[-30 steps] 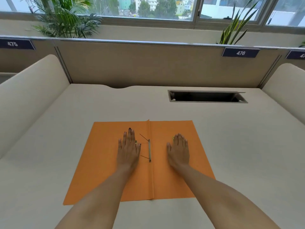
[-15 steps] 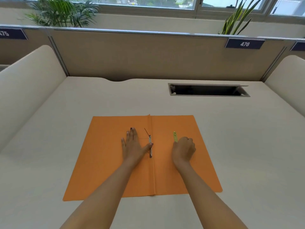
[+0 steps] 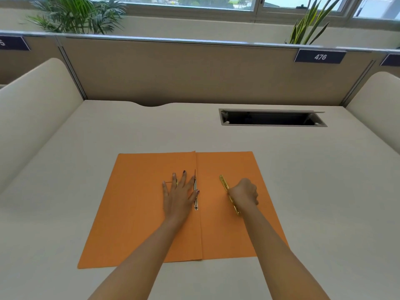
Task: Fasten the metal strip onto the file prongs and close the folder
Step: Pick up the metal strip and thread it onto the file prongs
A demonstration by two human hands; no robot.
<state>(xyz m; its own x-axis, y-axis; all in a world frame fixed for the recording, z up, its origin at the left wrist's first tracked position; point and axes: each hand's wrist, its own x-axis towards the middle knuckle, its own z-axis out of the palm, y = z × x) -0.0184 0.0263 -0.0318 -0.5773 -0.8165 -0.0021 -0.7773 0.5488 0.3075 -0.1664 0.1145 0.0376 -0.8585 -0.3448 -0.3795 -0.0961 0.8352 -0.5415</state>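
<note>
So the orange folder [image 3: 140, 213] is lying wide open and flat on the beige desk [image 3: 313, 191], with the left hand [image 3: 178, 195] spread out palm-down on the left flap, fingers relaxed and not gripping anything, thumb just touching the silver fastener base [image 3: 195, 197] that runs along the centre crease. One thin dark prong [image 3: 195, 174] sticks up from the far end of that base. Over on the right flap, the right hand [image 3: 244, 195] is curled into a fist around the gold metal strip [image 3: 225, 184], which pokes out both ends of the grip, well apart from the prong.
</note>
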